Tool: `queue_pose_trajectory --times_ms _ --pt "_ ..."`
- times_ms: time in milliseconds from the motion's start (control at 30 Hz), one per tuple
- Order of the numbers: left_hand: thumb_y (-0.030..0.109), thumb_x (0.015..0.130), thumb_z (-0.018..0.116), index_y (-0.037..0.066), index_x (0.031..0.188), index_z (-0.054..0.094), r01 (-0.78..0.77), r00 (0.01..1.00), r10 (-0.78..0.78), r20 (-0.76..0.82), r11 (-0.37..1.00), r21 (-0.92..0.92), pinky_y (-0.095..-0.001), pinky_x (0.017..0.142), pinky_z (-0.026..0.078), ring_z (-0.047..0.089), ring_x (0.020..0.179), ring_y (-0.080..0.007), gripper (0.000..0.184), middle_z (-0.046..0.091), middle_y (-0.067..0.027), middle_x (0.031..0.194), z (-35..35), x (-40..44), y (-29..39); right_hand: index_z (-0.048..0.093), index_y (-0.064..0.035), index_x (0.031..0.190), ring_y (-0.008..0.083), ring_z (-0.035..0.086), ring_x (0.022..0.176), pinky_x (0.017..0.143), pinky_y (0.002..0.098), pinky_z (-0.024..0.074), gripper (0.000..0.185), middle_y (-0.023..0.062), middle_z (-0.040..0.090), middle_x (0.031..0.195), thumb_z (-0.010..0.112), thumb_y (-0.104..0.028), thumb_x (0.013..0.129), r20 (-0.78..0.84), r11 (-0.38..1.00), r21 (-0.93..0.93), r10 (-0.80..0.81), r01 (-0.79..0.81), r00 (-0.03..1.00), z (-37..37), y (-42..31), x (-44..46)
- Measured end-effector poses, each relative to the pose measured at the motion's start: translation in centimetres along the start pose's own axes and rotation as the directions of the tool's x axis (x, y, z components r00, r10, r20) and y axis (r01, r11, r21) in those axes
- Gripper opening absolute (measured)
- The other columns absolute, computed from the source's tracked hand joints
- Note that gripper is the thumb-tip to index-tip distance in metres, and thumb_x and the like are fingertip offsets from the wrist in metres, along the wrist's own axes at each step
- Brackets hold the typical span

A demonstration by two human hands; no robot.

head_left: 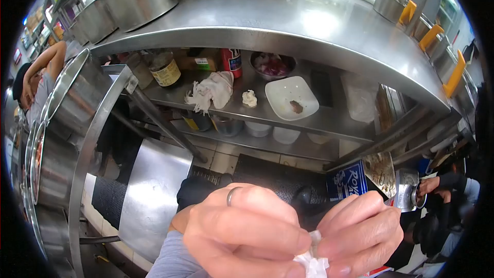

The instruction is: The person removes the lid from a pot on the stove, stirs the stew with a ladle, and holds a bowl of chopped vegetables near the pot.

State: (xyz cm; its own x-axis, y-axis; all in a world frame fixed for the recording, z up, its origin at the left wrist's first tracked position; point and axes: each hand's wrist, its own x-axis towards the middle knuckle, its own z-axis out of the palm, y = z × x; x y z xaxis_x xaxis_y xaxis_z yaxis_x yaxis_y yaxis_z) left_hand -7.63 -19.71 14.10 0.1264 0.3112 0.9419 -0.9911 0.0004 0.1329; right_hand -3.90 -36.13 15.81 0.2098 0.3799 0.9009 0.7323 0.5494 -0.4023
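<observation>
Both hands are close to the camera at the bottom centre. My left hand (247,229), with a ring on one finger, pinches a small crumpled white piece (312,263) that looks like paper or wrapping. My right hand (360,231) grips the same piece from the other side, and the fingertips nearly meet around it. Beyond them on the steel shelf are a white square dish (278,98) with a little brown matter in it, a small pale lump (249,98) and a crumpled cloth (216,90).
A steel counter (247,13) spans the top, with pots (139,0) on it. Large steel pots (67,98) stand at left, near a person (43,72). A blue box (350,181) and another person's hand (428,186) are at right. A steel stool-like surface (154,195) stands lower left.
</observation>
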Motion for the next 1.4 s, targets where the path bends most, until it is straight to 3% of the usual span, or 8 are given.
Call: queue_pose_trajectory --times_ms 167,367,567,767,1000,1133,1200,1400 --pt "0.003 0.085 0.083 0.005 0.098 0.077 0.175 0.908 -0.217 0.359 0.974 0.147 -0.0304 0.069 0.059 0.068 0.086 -0.0279 0.015 0.065 -0.0163 0.107 -3.3 1.7 0.6 0.074 -0.0037 0.093 0.0256 0.07 0.073 0.062 0.0327 0.0591 0.01 0.0151 0.07 0.093 0.08 -0.004 0.085 -0.182 0.961 -0.266 0.03 -0.079 0.983 0.4 0.5 0.4" --pt "0.007 0.078 0.092 0.005 0.121 0.072 0.211 0.846 -0.37 0.384 0.894 0.396 -0.0355 0.087 0.06 0.07 0.105 -0.0285 0.048 0.063 -0.0166 0.124 -2.9 1.6 -0.4 0.068 -0.0031 0.102 0.025 0.07 0.079 0.068 0.0317 0.0567 0.025 0.0139 0.068 0.093 0.083 0.001 0.083 -0.351 0.796 -0.549 0.057 -0.254 0.935 -0.1 1.8 0.2" --pt "0.004 0.076 0.091 0.003 0.13 0.066 0.059 0.886 -0.252 0.389 0.894 0.444 -0.0373 0.09 0.061 0.07 0.112 -0.0305 0.059 0.066 -0.0192 0.127 -3.3 1.0 -2.1 0.067 -0.0011 0.103 0.0235 0.069 0.091 0.077 0.0306 0.0559 0.023 0.0157 0.07 0.1 0.082 0.002 0.087 -0.468 0.896 -0.344 0.097 -0.282 0.879 0.8 3.5 -1.1" --pt "-0.004 0.081 0.082 0.001 0.125 0.067 0.06 0.921 -0.231 0.313 0.878 0.474 -0.0371 0.08 0.061 0.073 0.095 -0.0311 0.046 0.073 -0.0145 0.11 -4.2 1.5 -2.8 0.072 -0.0002 0.107 0.0242 0.067 0.094 0.08 0.0305 0.0543 0.02 0.0178 0.071 0.106 0.081 -0.005 0.09 -0.248 0.86 -0.435 0.17 -0.267 0.954 0.7 3.4 -0.2" --pt "0.007 0.099 0.069 0.003 0.116 0.065 0.332 0.769 -0.494 0.407 0.851 0.406 -0.0427 0.07 0.053 0.065 0.08 -0.0364 0.018 0.063 -0.0158 0.09 -4.6 0.8 -2.4 0.067 -0.0019 0.1 0.0216 0.062 0.087 0.074 0.0297 0.0518 0.03 0.013 0.062 0.098 0.088 -0.004 0.078 -0.241 0.914 -0.329 0.162 -0.237 0.957 -0.1 4.6 -0.4" --pt "0.007 0.103 0.064 0.001 0.116 0.064 0.442 0.732 -0.609 0.305 0.766 0.467 -0.0441 0.07 0.053 0.066 0.083 -0.0386 0.015 0.064 -0.0175 0.093 -3.9 -0.2 -3.4 0.062 -0.0029 0.094 0.014 0.058 0.078 0.063 0.0247 0.0458 0.023 0.0111 0.062 0.095 0.083 -0.001 0.086 -0.286 0.864 -0.378 0.232 -0.332 0.93 -0.9 6.1 -0.9" --pt "0.012 0.105 0.065 -0.001 0.131 0.061 0.419 0.738 -0.612 0.282 0.744 0.52 -0.0355 0.079 0.057 0.072 0.091 -0.0265 0.029 0.07 -0.017 0.111 -4.0 -1.1 -4.5 0.062 -0.0023 0.094 0.0106 0.056 0.073 0.059 0.0226 0.0433 0.02 0.0086 0.062 0.095 0.081 -0.001 0.089 -0.311 0.847 -0.414 0.214 -0.335 0.926 -1.4 8.2 -1.6" --pt "0.009 0.1 0.071 0.001 0.135 0.06 0.407 0.706 -0.643 0.297 0.711 0.573 -0.0339 0.078 0.058 0.074 0.091 -0.0242 0.037 0.071 -0.0173 0.119 -5.0 -2.7 -6.8 0.067 0.0018 0.1 0.0105 0.063 0.077 0.066 0.0244 0.0538 0.007 0.0077 0.064 0.103 0.072 -0.003 0.099 -0.34 0.855 -0.103 0.449 -0.507 0.826 -2.5 10.9 -3.0"
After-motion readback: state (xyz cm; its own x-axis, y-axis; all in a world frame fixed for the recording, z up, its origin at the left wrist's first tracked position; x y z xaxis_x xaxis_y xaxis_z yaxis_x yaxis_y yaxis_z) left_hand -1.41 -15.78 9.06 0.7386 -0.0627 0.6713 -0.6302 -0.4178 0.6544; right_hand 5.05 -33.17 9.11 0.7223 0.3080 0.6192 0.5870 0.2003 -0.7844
